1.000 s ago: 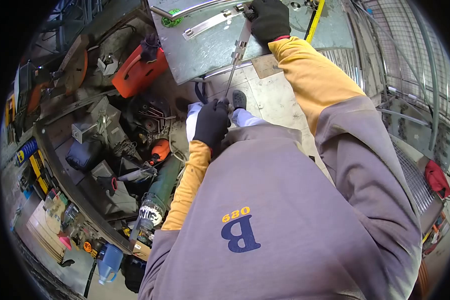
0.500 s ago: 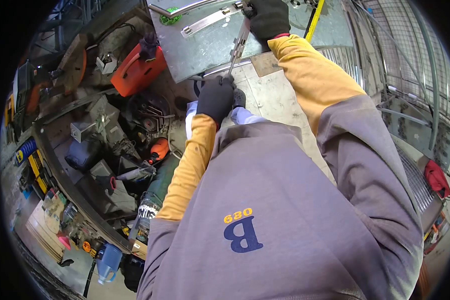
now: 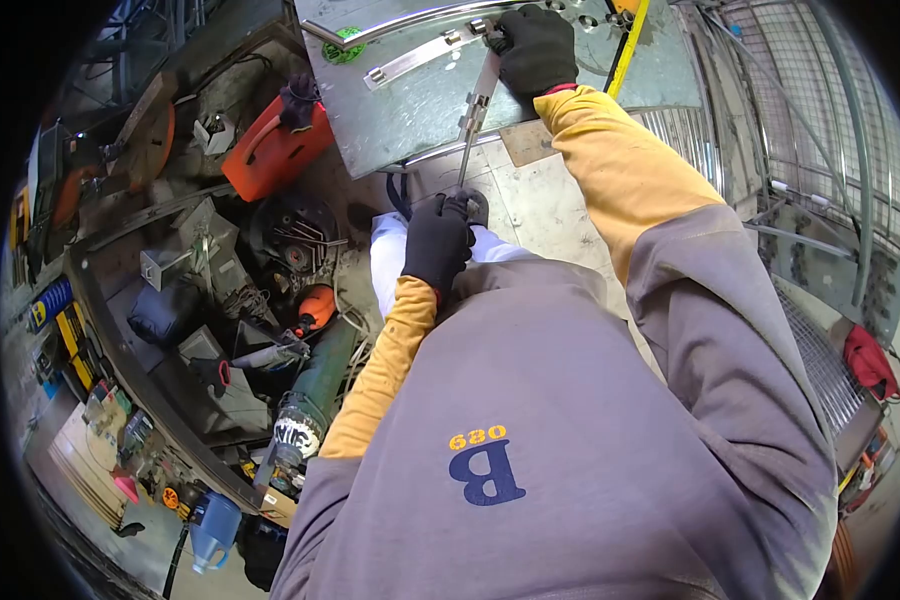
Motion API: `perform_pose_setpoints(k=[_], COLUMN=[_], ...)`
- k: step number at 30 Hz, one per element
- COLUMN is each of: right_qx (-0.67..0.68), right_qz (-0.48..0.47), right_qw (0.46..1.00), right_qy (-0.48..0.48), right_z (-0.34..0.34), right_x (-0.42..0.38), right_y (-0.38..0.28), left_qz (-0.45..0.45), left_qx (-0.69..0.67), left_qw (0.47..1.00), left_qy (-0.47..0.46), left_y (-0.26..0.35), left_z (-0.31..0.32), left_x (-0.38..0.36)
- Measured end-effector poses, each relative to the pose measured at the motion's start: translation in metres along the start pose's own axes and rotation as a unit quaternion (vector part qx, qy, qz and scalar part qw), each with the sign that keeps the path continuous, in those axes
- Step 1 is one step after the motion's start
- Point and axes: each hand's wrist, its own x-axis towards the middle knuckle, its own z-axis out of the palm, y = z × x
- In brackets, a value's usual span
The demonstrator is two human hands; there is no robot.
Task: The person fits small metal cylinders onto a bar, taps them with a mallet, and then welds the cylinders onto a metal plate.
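The grey metal worktable spans the top of the view, with a large red container near its left corner. Over the table's front edge, the gloved right hand is curled closed on the upper end of a short metal strip, much where it was in the earlier frames. The gloved left hand is closed around the lower end of a thin metal rod. It has moved back toward the body since half a second ago, when it was close to the table edge; more of the rod shows now. A bent metal tube and a yellow strip lie on the table, as does a longer metal strip with small cylindrical fittings. The smaller green disc sits beside the tube's bend.
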Motion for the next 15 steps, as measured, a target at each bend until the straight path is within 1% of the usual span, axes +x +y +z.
perform_pose_setpoints(k=[1,2,5,6,9,11,13,14,15], right_qx=[-0.001,0.000,-0.002,-0.013,-0.024,-0.032,-0.030,-0.034,-0.033], right_qz=[0.003,0.005,0.011,0.011,0.017,0.015,0.015,0.016,0.013], right_qw=[1.000,1.000,1.000,1.000,0.999,0.999,0.999,0.999,0.999], right_qy=[-0.001,-0.009,-0.013,-0.019,-0.027,-0.025,-0.036,-0.037,-0.033], right_z=[-0.002,-0.004,0.004,0.004,0.003,0.001,-0.001,0.000,0.003], right_x=[0.001,0.000,-0.004,-0.002,-0.001,-0.001,-0.006,-0.003,0.000], right_y=[0.001,-0.001,0.000,0.000,0.000,-0.002,-0.003,-0.001,0.001], left_qz=[-0.006,-0.052,-0.063,-0.077,-0.083,-0.094,-0.063,-0.099,-0.094], left_qx=[-0.001,-0.024,-0.039,-0.041,-0.011,-0.016,-0.020,-0.014,-0.015], left_qw=[1.000,0.998,0.997,0.996,0.996,0.995,0.998,0.995,0.995], left_qy=[-0.001,-0.010,-0.010,0.000,-0.010,-0.025,-0.005,-0.008,-0.006], left_y=[0.004,0.003,0.021,0.029,0.018,0.019,0.028,0.037,0.036], left_z=[-0.002,-0.002,0.003,0.003,-0.008,-0.006,0.003,0.003,0.000], left_x=[-0.007,0.000,0.013,0.006,-0.009,-0.003,0.006,0.005,0.005])
